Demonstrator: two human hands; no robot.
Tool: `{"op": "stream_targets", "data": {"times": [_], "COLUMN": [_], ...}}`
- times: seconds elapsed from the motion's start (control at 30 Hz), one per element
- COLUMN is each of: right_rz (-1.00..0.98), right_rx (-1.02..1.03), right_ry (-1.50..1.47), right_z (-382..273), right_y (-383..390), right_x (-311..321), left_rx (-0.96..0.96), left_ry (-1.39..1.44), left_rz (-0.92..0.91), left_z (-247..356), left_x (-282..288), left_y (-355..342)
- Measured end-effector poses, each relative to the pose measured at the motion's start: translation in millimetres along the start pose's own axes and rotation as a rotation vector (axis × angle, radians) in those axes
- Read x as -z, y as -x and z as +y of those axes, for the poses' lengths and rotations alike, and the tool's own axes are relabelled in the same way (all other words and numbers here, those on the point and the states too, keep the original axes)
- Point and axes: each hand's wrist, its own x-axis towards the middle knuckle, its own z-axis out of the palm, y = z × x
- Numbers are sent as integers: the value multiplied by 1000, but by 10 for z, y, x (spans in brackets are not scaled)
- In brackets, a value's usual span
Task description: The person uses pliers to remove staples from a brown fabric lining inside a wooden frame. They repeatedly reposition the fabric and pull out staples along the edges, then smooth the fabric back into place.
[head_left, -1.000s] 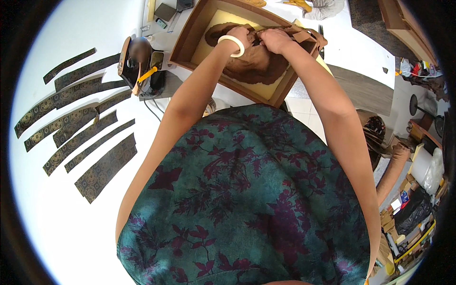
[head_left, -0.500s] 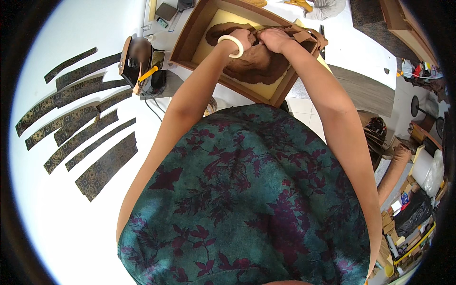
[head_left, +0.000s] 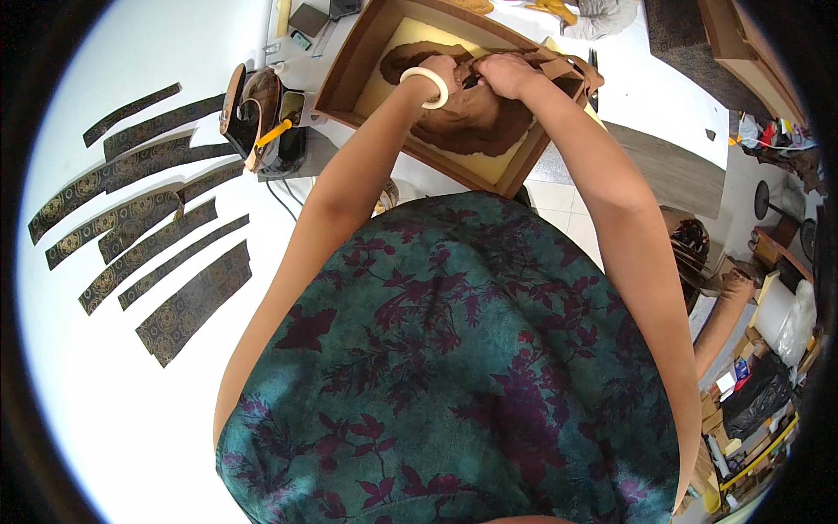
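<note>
Seen from the head camera, a person in a green floral top leans over a white worktable (head_left: pixel 113 410), both hands meeting inside a shallow wooden tray (head_left: pixel 349 65). The left hand (head_left: pixel 443 70), ringed by one pale bangle (head_left: pixel 425 86), rests curled on a brown leather piece (head_left: pixel 476 118) lying on the tray's yellow lining. Just beside it, the right hand (head_left: pixel 502 74) closes its fingers around a small dark tool, its tip hidden between the two hands. Whether the left fingers pinch the leather cannot be told; the palm covers them. Well to the left of the hands lie about nine dark patterned strips (head_left: pixel 188 301) in a loose fan. Between strips and tray stands one dark iron-like appliance (head_left: pixel 262 118), partly blurred.
</note>
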Motion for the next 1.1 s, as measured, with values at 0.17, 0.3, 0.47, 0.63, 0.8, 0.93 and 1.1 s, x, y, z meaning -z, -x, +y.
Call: {"op": "stream_targets", "data": {"times": [0.17, 0.3, 0.47, 0.63, 0.8, 0.93, 1.1], "right_rz": [-29, -24, -56, -85, -61, -82, -102], "right_rx": [20, 42, 67, 38, 71, 104, 96], "right_ry": [0, -13, -42, -57, -23, -16, -53], "right_z": [-31, 11, 17, -6, -32, -59, -102], "right_y": [-14, -57, -67, -40, 20, -65, -56], "right_x": [14, -23, 3, 34, 95, 55, 16], "left_rx": [-13, -15, -34, -28, -27, -66, -120], "left_ry": [30, 58, 57, 14, 46, 65, 103], "left_rz": [39, 37, 45, 53, -23, 15, 16], "left_z": [-8, 54, -17, 33, -24, -102, -123], "left_x": [-27, 15, -26, 40, 91, -16, -55], "left_y": [2, 50, 3, 75, 95, 15, -17]}}
